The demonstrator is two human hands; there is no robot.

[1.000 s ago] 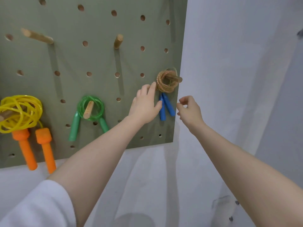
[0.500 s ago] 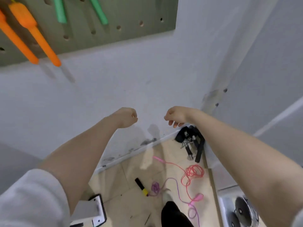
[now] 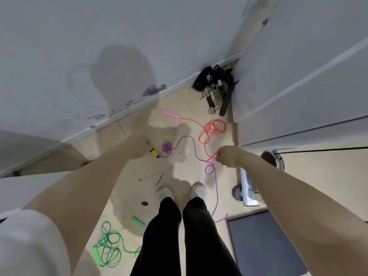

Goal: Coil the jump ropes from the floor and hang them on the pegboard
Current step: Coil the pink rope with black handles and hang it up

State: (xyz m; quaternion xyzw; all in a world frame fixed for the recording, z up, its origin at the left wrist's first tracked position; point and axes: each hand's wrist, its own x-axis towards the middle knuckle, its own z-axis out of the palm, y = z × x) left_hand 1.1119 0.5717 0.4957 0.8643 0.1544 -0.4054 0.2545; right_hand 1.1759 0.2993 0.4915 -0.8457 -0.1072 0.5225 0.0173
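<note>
I am looking straight down at the floor, and the pegboard is out of view. A red jump rope lies in a loose coil near the corner, with one pink handle stretched out to the left. A purple rope snakes across the floor from a small knot of loops beside a yellow handle. A green rope lies tangled at the lower left. My left hand and right hand hang above the floor, fingers curled, holding nothing. The right hand lines up with a second pink handle.
My two feet in white shoes stand between the ropes. A black bag with metal parts sits in the corner. White cabinet doors rise on the right. Below them are a white wheeled device and a dark mat.
My view swung down from the pegboard to the floor. Both hands left the brown rope hanging on its peg and dropped low, fingers curled.
</note>
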